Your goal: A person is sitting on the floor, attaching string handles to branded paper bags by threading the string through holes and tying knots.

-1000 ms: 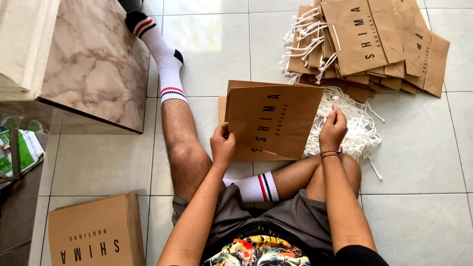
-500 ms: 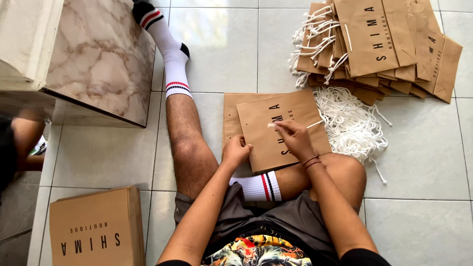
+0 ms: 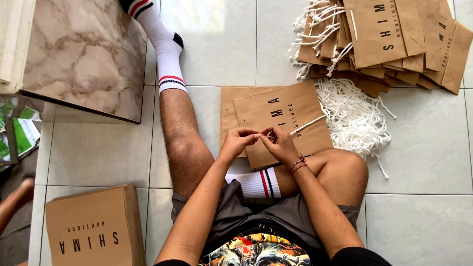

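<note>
Here, your left hand (image 3: 237, 141) and right hand (image 3: 278, 143) meet at centre, fingers of both pinching the end of a white cord (image 3: 306, 124) over a flat brown paper bag (image 3: 281, 118) on the floor. Loose cords (image 3: 352, 118) lie at three o'clock, finished bags (image 3: 384, 39) at one o'clock.

Bright daylight, glare on floor tiles (image 3: 217, 44) at top; soft shadows, sharp focus throughout.
</note>
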